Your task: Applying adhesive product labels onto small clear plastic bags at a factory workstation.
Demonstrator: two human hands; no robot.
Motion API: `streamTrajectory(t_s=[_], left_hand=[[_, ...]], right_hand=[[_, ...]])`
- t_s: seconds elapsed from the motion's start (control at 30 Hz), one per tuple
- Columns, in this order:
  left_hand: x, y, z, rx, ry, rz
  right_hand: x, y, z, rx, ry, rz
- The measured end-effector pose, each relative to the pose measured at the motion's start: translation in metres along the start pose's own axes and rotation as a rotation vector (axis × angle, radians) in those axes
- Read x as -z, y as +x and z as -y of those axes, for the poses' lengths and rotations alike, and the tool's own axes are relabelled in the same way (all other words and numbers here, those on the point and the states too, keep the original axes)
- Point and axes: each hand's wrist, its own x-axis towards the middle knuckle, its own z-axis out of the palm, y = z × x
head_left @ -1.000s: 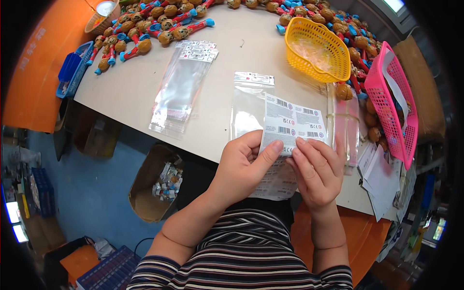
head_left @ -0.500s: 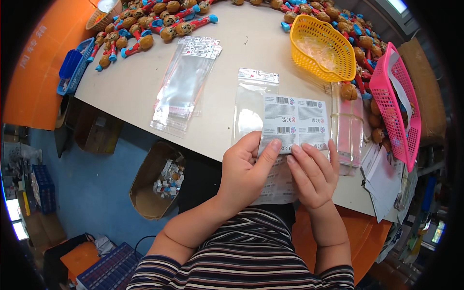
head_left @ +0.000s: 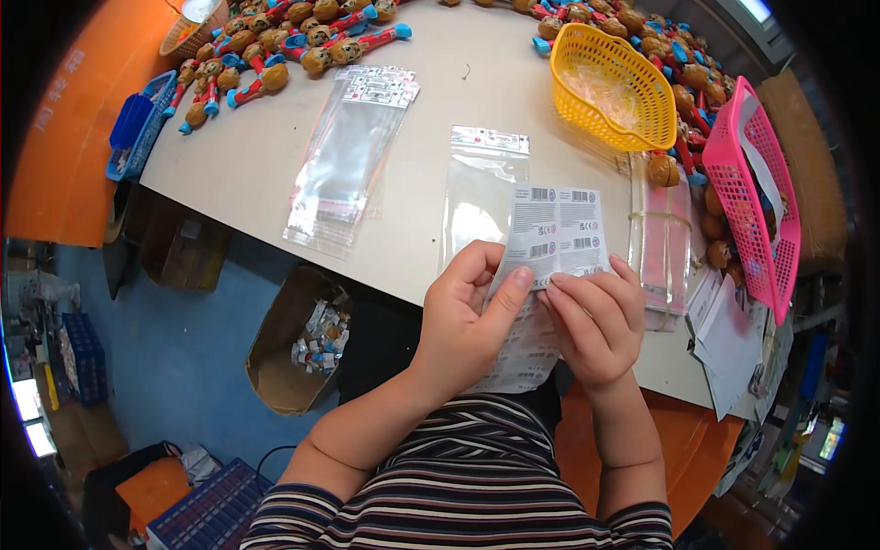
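A sheet of white printed labels [head_left: 561, 218] bends between my two hands, its lower part hanging toward my lap. My left hand [head_left: 472, 316] grips its left edge, thumb on the front and fingers behind. On the right side, my right hand [head_left: 596, 321] pinches the sheet with its fingertips close to the left thumb. Just beyond the left hand, a clear plastic bag [head_left: 481, 188] with a printed header lies flat on the table, partly covered by the sheet. Farther left is a stack of similar clear bags [head_left: 344, 160].
A yellow basket [head_left: 568, 110] holds small clear pieces. Red and blue toys with brown round heads [head_left: 316, 60] pile along the table's far side. A pink basket [head_left: 788, 266], papers [head_left: 729, 357] and a banded bag bundle [head_left: 662, 243] sit right. A cardboard box [head_left: 275, 376] stands below left.
The label sheet has curved and tilted, its top shifting slightly left and its hanging part showing more. My right hand has curled its fingers closer in.
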Motion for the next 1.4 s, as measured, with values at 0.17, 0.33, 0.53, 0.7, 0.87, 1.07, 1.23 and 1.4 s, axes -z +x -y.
streamTrajectory(t_s=[0.17, 0.33, 0.53, 0.7, 0.87, 1.07, 1.23, 1.4], left_hand=[[0.003, -0.001, 0.001, 0.014, -0.001, -0.014], [0.005, 0.001, 0.004, -0.021, -0.017, -0.032], [0.006, 0.001, 0.001, 0.003, -0.045, -0.033], [0.005, -0.001, 0.001, 0.021, -0.062, -0.031], [0.004, -0.002, 0.004, 0.016, -0.068, -0.054], [0.006, -0.002, 0.005, 0.006, -0.076, -0.080], [0.006, -0.002, 0.004, 0.018, -0.073, -0.067], [0.011, 0.001, 0.005, 0.078, -0.132, -0.091]], right_hand=[[-0.005, -0.007, -0.004, 0.074, -0.014, -0.006], [-0.007, -0.009, -0.005, 0.132, -0.024, 0.012], [-0.010, 0.000, -0.005, -0.055, 0.082, -0.051], [-0.006, 0.001, -0.007, 0.057, 0.014, 0.021], [-0.005, -0.002, -0.003, 0.062, -0.002, 0.018], [-0.013, -0.003, -0.004, -0.026, 0.099, -0.030], [-0.009, 0.001, -0.007, -0.033, 0.112, 0.029], [-0.007, -0.005, -0.005, 0.151, -0.045, 0.047]])
